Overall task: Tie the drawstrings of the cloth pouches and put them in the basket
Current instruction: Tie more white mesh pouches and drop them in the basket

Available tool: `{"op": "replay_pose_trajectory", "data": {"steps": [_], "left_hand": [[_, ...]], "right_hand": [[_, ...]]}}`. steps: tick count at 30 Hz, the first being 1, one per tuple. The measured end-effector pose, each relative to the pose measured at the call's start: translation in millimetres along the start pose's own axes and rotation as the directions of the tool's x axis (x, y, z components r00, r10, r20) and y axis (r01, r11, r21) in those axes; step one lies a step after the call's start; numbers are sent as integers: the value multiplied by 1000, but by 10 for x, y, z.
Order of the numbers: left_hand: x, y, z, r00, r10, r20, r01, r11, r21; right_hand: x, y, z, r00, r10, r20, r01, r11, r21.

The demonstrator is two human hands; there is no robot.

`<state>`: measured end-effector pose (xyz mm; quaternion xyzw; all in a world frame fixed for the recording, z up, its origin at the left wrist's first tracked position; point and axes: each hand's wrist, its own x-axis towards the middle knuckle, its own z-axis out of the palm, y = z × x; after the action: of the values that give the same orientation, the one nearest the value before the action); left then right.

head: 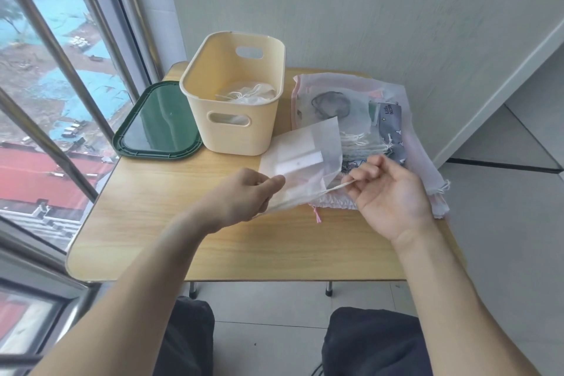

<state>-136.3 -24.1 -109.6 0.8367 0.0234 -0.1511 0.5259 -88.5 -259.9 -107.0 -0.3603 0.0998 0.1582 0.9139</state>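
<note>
Nearest the camera, the person's knees in dark trousers sit below the near edge of the wooden surface. Above it, the left hand pinches the gathered mouth of a thin white pouch between thumb and curled fingers. The right hand, palm up and just to the right, pinches the pouch's white drawstring with its fingertips; the cord runs taut from the pouch mouth to those fingers. The pouch is lifted off the surface and tilts up and away, its far corner overlapping the pile behind.

Just under the hands a pink cord end lies on the surface, trailing from a ruffled pouch edge. To the right and farther back lies the pile of untied cloth pouches: sheer white ones, a pink-edged one and a grey printed one, with loose white strings.

Left of the pile stands the cream plastic basket, with at least one white tied pouch inside. A dark green lid lies flat beside the basket, on its left, next to the window. A pale wall rises behind.
</note>
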Motion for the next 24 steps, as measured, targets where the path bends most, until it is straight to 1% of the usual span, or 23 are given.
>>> {"op": "replay_pose_trajectory", "data": {"steps": [2, 3, 4, 5, 6, 7, 8, 9, 10, 12, 13, 14, 17, 19, 21, 24], "left_hand": [[-17, 3, -11, 1000, 2, -2, -2, 996, 88], [-32, 11, -21, 1000, 1, -5, -1, 991, 131], [-43, 20, -32, 1000, -1, -8, 2, 986, 164], [-53, 28, -45, 1000, -6, -8, 8, 981, 192], [-61, 32, -56, 1000, -14, -8, 15, 976, 219], [-69, 37, -64, 1000, -23, -9, 25, 968, 250], [-78, 36, -72, 999, -38, -9, 39, 959, 281], [-89, 33, -81, 998, -55, -12, 56, 949, 310], [-97, 25, -92, 997, -74, -19, 76, 938, 338], [-105, 11, -131, 993, -108, -50, 119, 920, 373], [-105, 8, -150, 991, -114, -69, 132, 919, 371], [-105, 5, -167, 990, -114, -87, 138, 922, 363], [-101, -2, -176, 989, -68, -130, 110, 931, 347], [-99, -15, -133, 991, -46, -129, 91, 925, 370], [-106, -33, -79, 993, -51, -110, 94, 901, 423], [-125, -50, -43, 996, -52, -78, 83, 882, 464]], "right_hand": [[-7, 1, 3, 999, 31, 41, -32, 999, 6], [-7, 1, 6, 997, 45, 62, -42, 998, -44], [-11, -2, 8, 995, 57, 79, -45, 989, -141], [-16, -7, 4, 993, 65, 99, -34, 957, -289], [-29, -9, -10, 989, 68, 130, 2, 879, -477], [-49, 0, -22, 981, 84, 173, 52, 749, -661], [-80, 15, -28, 970, 123, 211, 99, 593, -799], [-121, 32, -17, 958, 171, 228, 130, 451, -883], [-153, 46, -12, 952, 197, 235, 162, 328, -931], [-205, 46, 27, 947, 185, 262, 240, 133, -962], [-217, 36, 44, 947, 165, 276, 267, 73, -961], [-224, 16, 49, 947, 144, 289, 286, 38, -957], [-230, 8, 49, 937, 55, 344, 345, -1, -939], [-224, 75, 10, 927, 64, 369, 374, -96, -923], [-225, 147, 5, 930, 78, 358, 367, -196, -909], [-233, 184, 20, 943, 82, 323, 333, -273, -902]]}}
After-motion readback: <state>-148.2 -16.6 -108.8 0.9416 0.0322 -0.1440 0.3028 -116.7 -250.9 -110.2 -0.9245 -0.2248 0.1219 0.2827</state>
